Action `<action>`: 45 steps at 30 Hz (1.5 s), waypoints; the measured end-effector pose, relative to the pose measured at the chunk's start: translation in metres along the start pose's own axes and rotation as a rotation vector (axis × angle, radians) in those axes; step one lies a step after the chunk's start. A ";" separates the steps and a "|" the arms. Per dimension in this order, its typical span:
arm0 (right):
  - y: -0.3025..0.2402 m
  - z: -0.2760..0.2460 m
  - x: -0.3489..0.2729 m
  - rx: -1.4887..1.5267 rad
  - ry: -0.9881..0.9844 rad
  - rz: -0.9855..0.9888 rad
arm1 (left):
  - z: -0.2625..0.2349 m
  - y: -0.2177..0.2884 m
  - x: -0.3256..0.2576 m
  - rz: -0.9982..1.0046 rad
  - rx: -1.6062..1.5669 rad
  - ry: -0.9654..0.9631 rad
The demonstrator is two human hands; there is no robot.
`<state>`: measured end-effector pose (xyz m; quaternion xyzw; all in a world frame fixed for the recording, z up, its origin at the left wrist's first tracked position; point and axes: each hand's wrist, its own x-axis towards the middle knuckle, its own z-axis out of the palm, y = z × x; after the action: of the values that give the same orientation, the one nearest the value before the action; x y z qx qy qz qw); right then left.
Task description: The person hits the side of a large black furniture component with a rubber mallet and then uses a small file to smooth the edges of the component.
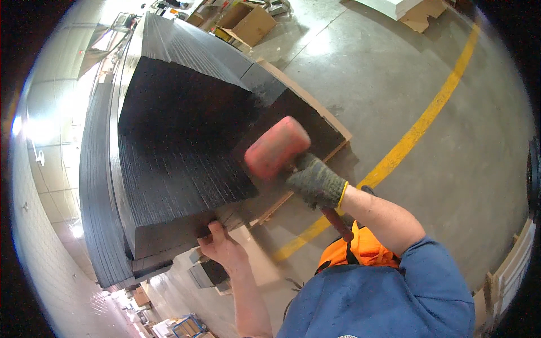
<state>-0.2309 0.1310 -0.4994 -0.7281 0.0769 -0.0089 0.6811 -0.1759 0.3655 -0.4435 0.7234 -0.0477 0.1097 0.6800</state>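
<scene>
- Head view, containers: an open cardboard box (246,22) lies on the concrete floor (394,84) well beyond both hands, past the far end of the panels; its contents cannot be made out.
- Head view, right hand (316,181): gloved in a dark knit work glove with a yellow cuff. The fingers are wrapped fully around the handle of a red rubber mallet (277,147), with no gap visible between them and the handle.
- The mallet's head sits just beyond the gloved fingers, up and to their left, over the near corner of the black panel stack (180,135). The handle end projects back past the heel of the hand.
- Head view, left hand (224,246): bare. The fingers are curled against the near lower edge of the stack, the thumb pointing up and touching the panel face.
- The stack is a block of dark, wood-grained boards, extending away from the left fingers toward the box.
- A yellow floor line (417,129) runs to the right of the gloved fingers.
</scene>
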 end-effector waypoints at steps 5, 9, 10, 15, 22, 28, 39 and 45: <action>0.059 0.003 0.012 -0.274 0.211 -0.244 | 0.009 -0.002 -0.001 0.014 -0.023 0.053; 0.032 0.007 0.007 -0.273 0.197 -0.229 | 0.001 -0.002 -0.001 0.024 -0.030 0.054; 0.016 0.010 0.003 0.095 0.141 0.095 | 0.000 -0.001 -0.002 0.014 -0.042 0.060; -0.004 0.009 -0.010 0.037 -0.032 0.113 | 0.013 0.007 -0.008 -0.017 -0.008 0.083; -0.034 -0.002 -0.013 0.097 -0.107 0.255 | 0.010 0.014 -0.009 -0.066 0.094 0.052; -0.002 0.010 -0.002 -0.039 0.063 -0.142 | 0.005 -0.004 -0.006 0.000 0.131 0.020; -0.062 0.004 -0.009 -0.251 0.084 -0.403 | 0.009 0.052 0.011 0.419 0.032 0.030; -0.065 0.030 -0.005 -0.052 0.236 -0.401 | 0.012 0.044 0.030 0.325 -0.127 0.110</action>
<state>-0.2256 0.1648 -0.4369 -0.7402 0.0101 -0.2270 0.6329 -0.1550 0.3528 -0.3947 0.6548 -0.1337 0.2544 0.6991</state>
